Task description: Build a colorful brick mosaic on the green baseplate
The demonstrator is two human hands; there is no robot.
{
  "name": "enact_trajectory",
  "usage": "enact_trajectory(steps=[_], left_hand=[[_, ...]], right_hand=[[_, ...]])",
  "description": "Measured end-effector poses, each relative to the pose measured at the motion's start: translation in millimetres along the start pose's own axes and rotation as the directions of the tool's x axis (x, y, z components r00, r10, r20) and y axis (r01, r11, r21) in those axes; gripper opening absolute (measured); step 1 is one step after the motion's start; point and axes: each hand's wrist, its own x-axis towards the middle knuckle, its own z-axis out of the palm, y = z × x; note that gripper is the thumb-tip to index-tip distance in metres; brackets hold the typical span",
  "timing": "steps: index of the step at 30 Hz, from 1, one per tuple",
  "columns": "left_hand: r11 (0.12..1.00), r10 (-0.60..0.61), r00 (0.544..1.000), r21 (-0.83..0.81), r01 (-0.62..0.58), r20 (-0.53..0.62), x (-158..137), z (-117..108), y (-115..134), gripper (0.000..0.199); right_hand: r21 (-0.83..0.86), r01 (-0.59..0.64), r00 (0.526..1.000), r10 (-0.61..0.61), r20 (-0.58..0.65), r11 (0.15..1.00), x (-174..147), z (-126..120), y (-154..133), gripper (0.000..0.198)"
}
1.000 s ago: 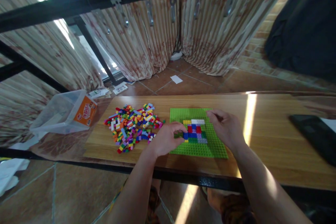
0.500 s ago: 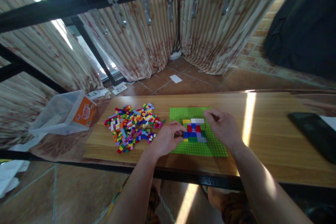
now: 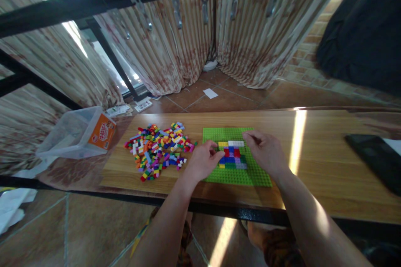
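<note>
A block of toy building bricks [image 3: 232, 156] in red, blue, yellow, white, green and purple is fixed on a green baseplate [image 3: 219, 179]. At its left edge is my left hand [image 3: 203, 160], thumb pointing at the bricks and apart from the curled forefinger; I see nothing between them. My right hand [image 3: 263, 150] hovers over the plate's right side, thumb and fingertips pinched together. Whether a small brick is in that pinch cannot be made out. A heap of loose bricks [image 3: 156, 146] lies on the table left of the plate.
The wooden table [image 3: 322, 167] has a dark front edge. A clear plastic bin [image 3: 72, 133] with an orange label stands off its left end. A dark flat object [image 3: 372, 158] lies at the far right. Curtains [image 3: 188, 50] hang behind.
My left hand has shifted slightly right and up along the bricks' left edge, its thumb now by the blue and red bricks. The right hand stays almost where it was.
</note>
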Motion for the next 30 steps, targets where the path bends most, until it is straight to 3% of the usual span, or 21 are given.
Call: enact_trajectory(steps=[14,20,30], left_hand=[[0.989,-0.139,0.99,-0.056,0.138,-0.015,10,3,6,0.035],[0.98,-0.197,0.98,0.027,0.197,0.015,15,-3,6,0.037],[0.989,-0.144,0.987,-0.007,0.145,0.071,7,-7,4,0.05]], right_hand=[[-0.004,0.005,1.0,-0.005,0.027,1.0,-4,3,3,0.031],[0.021,0.017,0.999,-0.017,0.046,1.0,-7,6,3,0.033],[-0.019,-0.003,1.0,0.003,0.012,1.0,-4,-3,6,0.034]])
